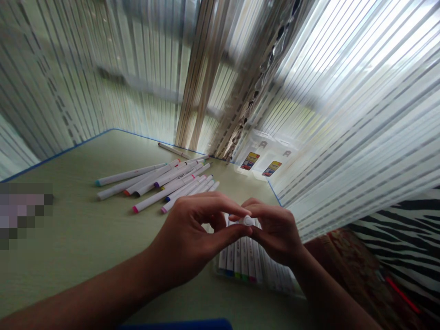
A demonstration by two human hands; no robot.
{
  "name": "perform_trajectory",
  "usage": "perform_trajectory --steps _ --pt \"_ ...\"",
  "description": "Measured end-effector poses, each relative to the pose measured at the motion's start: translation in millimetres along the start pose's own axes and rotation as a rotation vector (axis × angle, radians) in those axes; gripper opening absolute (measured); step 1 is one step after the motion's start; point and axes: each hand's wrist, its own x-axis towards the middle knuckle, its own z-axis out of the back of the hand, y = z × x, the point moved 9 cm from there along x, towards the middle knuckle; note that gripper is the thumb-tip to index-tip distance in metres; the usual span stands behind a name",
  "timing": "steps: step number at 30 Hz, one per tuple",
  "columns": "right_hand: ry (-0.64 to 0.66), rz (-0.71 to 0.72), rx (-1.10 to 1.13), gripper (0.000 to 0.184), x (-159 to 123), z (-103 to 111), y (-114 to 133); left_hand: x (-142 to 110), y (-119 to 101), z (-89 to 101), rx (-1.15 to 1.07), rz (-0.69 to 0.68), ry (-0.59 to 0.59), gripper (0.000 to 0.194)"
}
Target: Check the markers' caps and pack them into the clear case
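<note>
Between the fingertips of both hands is a white marker (247,221), its end pointing toward me and much of its length hidden. My left hand (195,227) pinches it between thumb and forefinger. From the other side, my right hand (273,227) grips it with its thumb and fingers. Below the hands lies a clear case (280,286) with a row of white markers (237,259) in it, several showing blue, green and pink ends. Part of that case is covered by my right hand and forearm.
A pile of loose white markers (172,181) with coloured ends lies on the pale green table (79,238). Two clear plastic pieces with labels (263,160) stand at the back edge by the curtain (144,68). A blue object (178,324) sits at the near edge. Zebra-striped cloth (405,229) is at right.
</note>
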Motion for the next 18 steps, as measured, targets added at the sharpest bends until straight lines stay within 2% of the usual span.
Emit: perform_trajectory --steps 3,5,8,10,15,18 --pt "-0.002 0.010 0.005 0.014 -0.3 0.3 0.9 1.6 2.9 0.9 -0.020 0.026 -0.016 0.015" --pt "-0.026 -0.014 0.011 0.012 -0.7 1.8 -1.2 3.1 9.0 1.9 -0.033 0.073 -0.022 0.022" --pt "-0.119 -0.080 0.078 0.009 -0.9 7.6 -7.8 4.9 25.1 0.7 -0.009 0.183 0.020 0.036" --pt "-0.188 -0.129 0.165 0.009 -0.6 11.4 -13.6 5.9 34.3 0.6 0.019 0.225 0.046 0.038" --pt "-0.265 -0.197 0.331 0.017 1.3 13.3 -22.9 6.9 42.4 -4.0 0.069 0.259 0.116 0.035" --pt "-0.285 -0.202 0.357 0.033 1.2 13.5 -21.8 4.0 43.1 -13.6 0.081 0.287 0.195 0.037"
